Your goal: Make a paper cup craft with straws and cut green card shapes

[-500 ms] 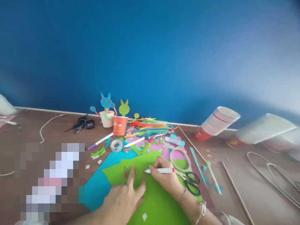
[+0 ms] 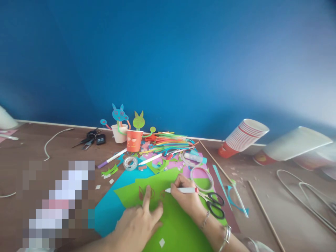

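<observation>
A green sheet of paper (image 2: 178, 224) lies over a blue sheet (image 2: 109, 210), with small reddish shapes drawn near its upper part. My left hand (image 2: 140, 220) rests on the green sheet, fingers apart, the index finger among the drawn shapes. In my right hand (image 2: 185, 196) is a white marker (image 2: 185, 190), pinched between the fingers, its tip pointing left at the rightmost drawn shape. Black-handled scissors (image 2: 215, 204) lie just right of my right hand, beside a tape roll (image 2: 202, 178).
Behind the sheets stand an orange cup (image 2: 134, 140) and a white cup (image 2: 120, 133) with paper figures. Several coloured pipe cleaners (image 2: 170, 141), markers and scraps lie nearby. Stacked paper cups (image 2: 244, 136) lean at the right; keys (image 2: 90, 139) lie left, below a blue wall.
My right hand and the marker have moved slightly to the right, and more of the drawn shape at the tip shows. My left hand stays in place.
</observation>
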`<state>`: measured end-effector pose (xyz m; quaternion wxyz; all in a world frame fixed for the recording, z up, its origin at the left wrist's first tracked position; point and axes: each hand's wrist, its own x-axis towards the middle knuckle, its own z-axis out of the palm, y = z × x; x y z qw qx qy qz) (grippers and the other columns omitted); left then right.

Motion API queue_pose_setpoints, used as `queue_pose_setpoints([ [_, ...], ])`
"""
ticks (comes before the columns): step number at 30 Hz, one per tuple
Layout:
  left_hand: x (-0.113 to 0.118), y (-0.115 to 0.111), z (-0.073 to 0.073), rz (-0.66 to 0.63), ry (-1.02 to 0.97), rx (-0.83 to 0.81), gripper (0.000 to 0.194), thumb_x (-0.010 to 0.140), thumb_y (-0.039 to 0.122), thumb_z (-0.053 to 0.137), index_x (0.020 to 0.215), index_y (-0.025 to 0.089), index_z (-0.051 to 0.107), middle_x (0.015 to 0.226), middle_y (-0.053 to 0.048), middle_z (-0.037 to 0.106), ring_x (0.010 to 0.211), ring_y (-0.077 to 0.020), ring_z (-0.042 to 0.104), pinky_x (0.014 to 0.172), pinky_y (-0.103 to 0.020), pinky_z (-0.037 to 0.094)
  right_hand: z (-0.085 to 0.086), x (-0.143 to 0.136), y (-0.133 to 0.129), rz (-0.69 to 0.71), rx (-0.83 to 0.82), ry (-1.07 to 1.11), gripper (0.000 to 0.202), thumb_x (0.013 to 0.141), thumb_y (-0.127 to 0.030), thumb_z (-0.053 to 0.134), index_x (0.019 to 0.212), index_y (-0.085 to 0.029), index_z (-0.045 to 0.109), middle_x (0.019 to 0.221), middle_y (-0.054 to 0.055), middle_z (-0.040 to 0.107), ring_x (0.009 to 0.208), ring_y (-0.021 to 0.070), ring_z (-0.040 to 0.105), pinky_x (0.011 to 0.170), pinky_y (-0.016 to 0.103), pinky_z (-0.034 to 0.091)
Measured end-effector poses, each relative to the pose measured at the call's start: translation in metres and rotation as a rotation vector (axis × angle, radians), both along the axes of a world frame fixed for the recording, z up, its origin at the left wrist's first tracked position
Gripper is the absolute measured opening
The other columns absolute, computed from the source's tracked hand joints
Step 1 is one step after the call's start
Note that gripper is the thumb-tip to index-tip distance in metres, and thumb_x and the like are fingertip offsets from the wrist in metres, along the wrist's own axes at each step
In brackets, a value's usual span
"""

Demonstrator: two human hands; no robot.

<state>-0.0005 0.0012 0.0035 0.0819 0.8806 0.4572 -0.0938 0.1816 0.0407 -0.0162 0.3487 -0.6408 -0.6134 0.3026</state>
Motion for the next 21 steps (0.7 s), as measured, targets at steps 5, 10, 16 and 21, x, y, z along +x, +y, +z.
queue_pose_setpoints([
  [5, -0.0002, 0.0001, -0.0025, 0.003, -0.005, 0.018, 0.044, 0.086, 0.039, 0.057, 0.128, 0.031, 0.054, 0.138, -0.034, 0.041, 0.058, -0.0277, 0.072, 0.047, -0.038, 0.057, -0.0023, 0.0002, 0.0017, -0.023, 0.023, -0.019, 0.020, 0.066, -0.027, 0.045, 0.052, -0.025, 0.031, 0.044, -0.007, 0.035, 0.043, 0.0092, 0.032, 0.041, 0.021, 0.026],
  [10, -0.0002, 0.0003, -0.0043, -0.002, -0.008, 0.025, 0.043, 0.086, 0.038, 0.056, 0.128, 0.031, 0.054, 0.138, -0.034, 0.041, 0.061, -0.0286, 0.072, 0.047, -0.038, 0.057, -0.0047, 0.0017, 0.0025, -0.012, 0.047, 0.005, 0.020, 0.065, -0.026, 0.045, 0.052, -0.025, 0.031, 0.045, -0.007, 0.034, 0.043, 0.0096, 0.033, 0.041, 0.021, 0.028],
  [16, -0.0014, -0.0008, -0.0050, -0.005, -0.015, 0.038, 0.043, 0.086, 0.039, 0.056, 0.129, 0.032, 0.053, 0.137, -0.033, 0.043, 0.059, -0.0270, 0.072, 0.048, -0.037, 0.057, -0.0061, 0.0046, 0.0020, 0.006, 0.032, 0.027, 0.017, 0.065, -0.025, 0.044, 0.052, -0.025, 0.032, 0.045, -0.007, 0.035, 0.042, 0.0097, 0.033, 0.040, 0.021, 0.027],
  [21, -0.0014, -0.0006, -0.0062, -0.008, -0.018, 0.046, 0.043, 0.086, 0.040, 0.055, 0.129, 0.032, 0.053, 0.137, -0.034, 0.043, 0.058, -0.0267, 0.072, 0.047, -0.037, 0.057, -0.0070, 0.0057, 0.0017, 0.028, 0.031, 0.057, 0.018, 0.064, -0.024, 0.044, 0.051, -0.025, 0.032, 0.044, -0.008, 0.033, 0.042, 0.0094, 0.033, 0.040, 0.022, 0.026],
])
